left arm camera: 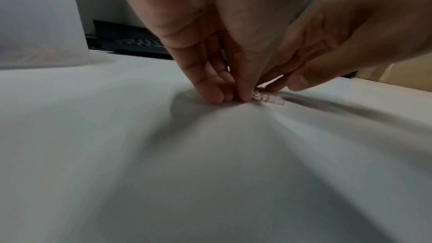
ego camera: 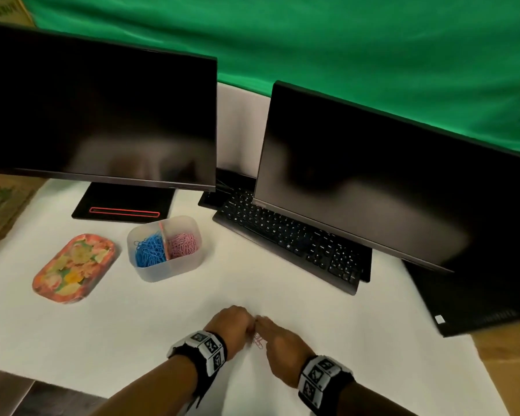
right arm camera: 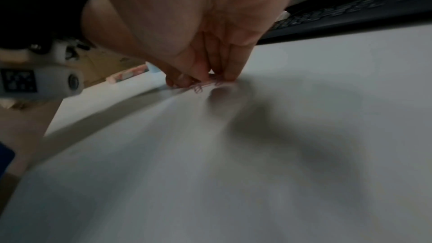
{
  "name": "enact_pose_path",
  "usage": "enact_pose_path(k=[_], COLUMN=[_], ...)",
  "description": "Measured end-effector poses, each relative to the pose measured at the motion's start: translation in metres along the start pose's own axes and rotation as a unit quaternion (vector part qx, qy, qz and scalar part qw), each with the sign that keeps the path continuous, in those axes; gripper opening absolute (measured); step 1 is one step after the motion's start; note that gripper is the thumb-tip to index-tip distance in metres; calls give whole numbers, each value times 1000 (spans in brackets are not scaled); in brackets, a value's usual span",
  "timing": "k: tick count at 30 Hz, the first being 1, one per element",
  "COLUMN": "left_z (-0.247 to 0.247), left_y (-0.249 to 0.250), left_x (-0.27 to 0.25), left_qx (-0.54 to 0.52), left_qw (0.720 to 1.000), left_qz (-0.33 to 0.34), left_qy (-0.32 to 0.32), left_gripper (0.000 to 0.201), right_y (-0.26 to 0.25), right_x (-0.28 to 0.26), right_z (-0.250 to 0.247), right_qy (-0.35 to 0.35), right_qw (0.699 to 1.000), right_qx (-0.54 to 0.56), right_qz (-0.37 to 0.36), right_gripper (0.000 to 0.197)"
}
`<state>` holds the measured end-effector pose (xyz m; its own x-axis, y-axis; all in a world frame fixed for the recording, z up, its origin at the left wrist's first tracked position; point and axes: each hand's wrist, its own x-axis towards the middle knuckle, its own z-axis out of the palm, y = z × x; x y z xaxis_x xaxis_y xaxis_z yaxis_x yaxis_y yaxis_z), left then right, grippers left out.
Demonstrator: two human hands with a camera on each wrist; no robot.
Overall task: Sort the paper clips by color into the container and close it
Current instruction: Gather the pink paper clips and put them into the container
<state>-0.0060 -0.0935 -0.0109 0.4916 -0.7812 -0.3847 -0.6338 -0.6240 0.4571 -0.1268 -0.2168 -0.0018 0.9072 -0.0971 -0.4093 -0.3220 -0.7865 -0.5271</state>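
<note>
A few pink paper clips [ego camera: 258, 342] lie on the white table between my two hands, near its front edge. In the left wrist view my left hand [left arm camera: 230, 99] points straight down, its fingertips and thumb pressed on the table right beside the clips [left arm camera: 268, 98]. My right hand [right arm camera: 215, 78] comes in from the right and pinches the pink clips [right arm camera: 201, 88] between thumb and fingers. The clear container [ego camera: 174, 270] stands open farther back on the left. Blue clips [ego camera: 149, 250] fill its left half and pink clips [ego camera: 183, 243] its right half. Its flowered lid [ego camera: 74, 268] lies to its left.
Two dark monitors [ego camera: 102, 109] [ego camera: 403, 181] stand at the back. A black keyboard [ego camera: 288, 238] lies under the right one. A monitor base [ego camera: 123, 202] sits behind the container. White table surface [ego camera: 342, 325] stretches between my hands and the keyboard.
</note>
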Motion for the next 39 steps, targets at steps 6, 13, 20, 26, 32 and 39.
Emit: enact_pose_path(k=[6,13,20,26,32,39], left_z=[-3,0,-8,-6,-7,-5], left_y=[-14,-1,-19,-15,-7,-7], left_x=[3,4,-2,-3,1,6], left_qx=[-11,5,-29,-17,-14,-38], left_qw=[999,1000,999,1000,1000,999], left_qz=[-29,16,-26,-20,-15,-18], left_qy=[34,9,10,0,18,30], left_gripper=[32,22,44,54,20,21], right_y=[20,-2,3,-6,0,-1], right_x=[-8,9,5,19,33,43], right_z=[-16,-7,-11,-11,-17,-20], right_qy=[43,61,27,-34,-15,-4], right_qw=[994,992,997,995,999,997], right_qx=[3,24,7,-95,-44,-70], right_qz=[101,109,67,23,-16,-25], right_gripper=[58,34,79,116,53,25])
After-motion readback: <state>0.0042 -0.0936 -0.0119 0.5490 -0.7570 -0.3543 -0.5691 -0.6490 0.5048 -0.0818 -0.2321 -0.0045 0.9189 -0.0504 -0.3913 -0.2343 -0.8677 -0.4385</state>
